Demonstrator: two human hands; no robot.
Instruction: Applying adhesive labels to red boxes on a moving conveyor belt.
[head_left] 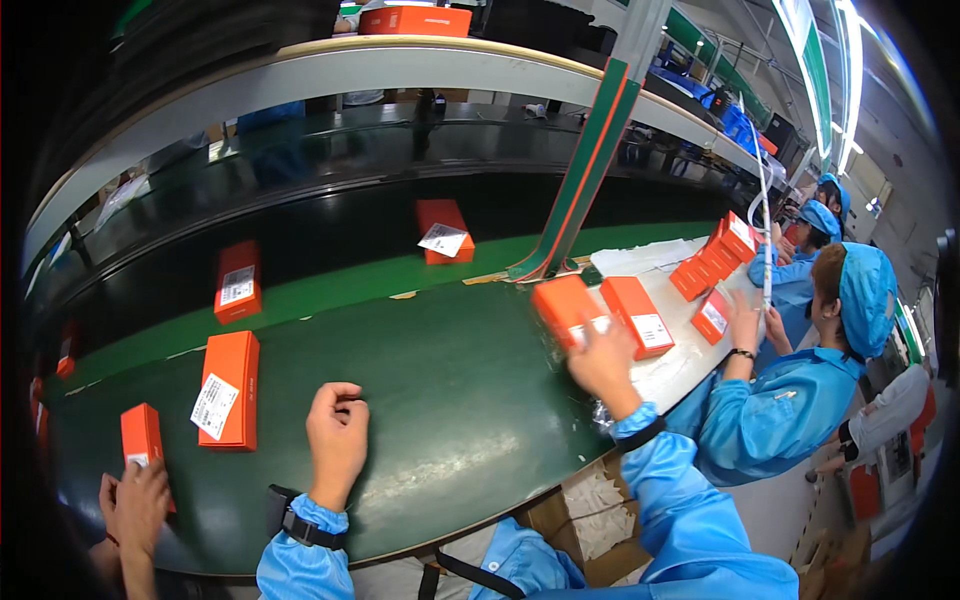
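My right hand (604, 365) grips the near end of an orange box (562, 302) at the right side of the green tabletop; both are a little blurred. Just right of it stands a second orange box (628, 300) with a white label. My left hand (337, 445) rests above the green table, its fingers curled in a loose fist with nothing visible in them. Left of that hand lies a long orange box (237, 375) with a white labelled sheet on its front.
At the far left, another person's hands (140, 505) hold an orange box (141, 430). Beyond the table, a dark conveyor (330, 225) carries several orange boxes. A green post (585, 170) rises at its edge. On the right, a co-worker in blue (800, 400) handles a box near a stack (708, 262).
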